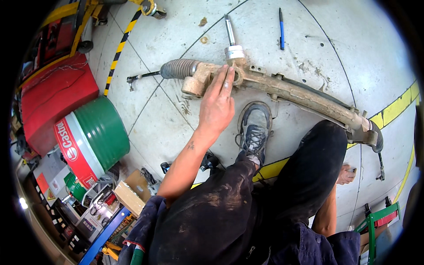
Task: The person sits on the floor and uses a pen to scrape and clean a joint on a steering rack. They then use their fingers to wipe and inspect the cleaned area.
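A dirty steering rack [300,90] lies across the floor in front of me, with a ribbed rubber boot [179,69] and a thin tie rod [148,75] at its left end. Its input shaft [230,31] points away from me, above a pale metal collar. My left hand [217,104] reaches over the rack's left part, fingers stretched out and their tips on the housing by the shaft's base. Beyond my bent knee, my right hand [346,175] hangs low near the rack's right end, fingers curled; what they may hold is hidden.
A blue pen [281,31] lies on the floor beyond the rack. My shoe [255,128] is planted just this side of it. At left stand a green drum [102,132] and a red cabinet [57,95]. A green metal frame [373,223] is at lower right.
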`<state>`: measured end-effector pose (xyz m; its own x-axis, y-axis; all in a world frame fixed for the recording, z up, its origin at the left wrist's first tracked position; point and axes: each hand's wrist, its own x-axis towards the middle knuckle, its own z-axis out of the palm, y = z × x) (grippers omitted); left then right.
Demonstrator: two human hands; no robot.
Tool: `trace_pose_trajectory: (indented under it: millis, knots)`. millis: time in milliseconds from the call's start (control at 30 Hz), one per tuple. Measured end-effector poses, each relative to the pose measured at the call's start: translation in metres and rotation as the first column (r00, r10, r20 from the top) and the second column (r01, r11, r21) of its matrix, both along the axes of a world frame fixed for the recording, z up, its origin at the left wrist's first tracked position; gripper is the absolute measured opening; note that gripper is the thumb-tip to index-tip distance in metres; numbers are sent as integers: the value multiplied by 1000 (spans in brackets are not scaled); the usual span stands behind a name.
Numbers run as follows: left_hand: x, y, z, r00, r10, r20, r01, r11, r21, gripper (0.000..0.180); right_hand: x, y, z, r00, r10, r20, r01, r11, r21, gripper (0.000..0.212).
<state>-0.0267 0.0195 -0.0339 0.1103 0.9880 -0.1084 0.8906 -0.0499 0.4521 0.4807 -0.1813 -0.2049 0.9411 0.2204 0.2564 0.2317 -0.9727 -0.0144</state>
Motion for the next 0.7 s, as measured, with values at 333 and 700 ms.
trace_pose_trajectory:
  millis: [333,700]
  knots:
    - [8,11,3,998,5,61,-10,996,89,61,-1,-2,2,1000,1,-19,-1,1000,6,51]
    - [8,28,-10,975,148,163,-153,988,15,52,-9,1,8,1000,8,-28,-9,1000,-10,51]
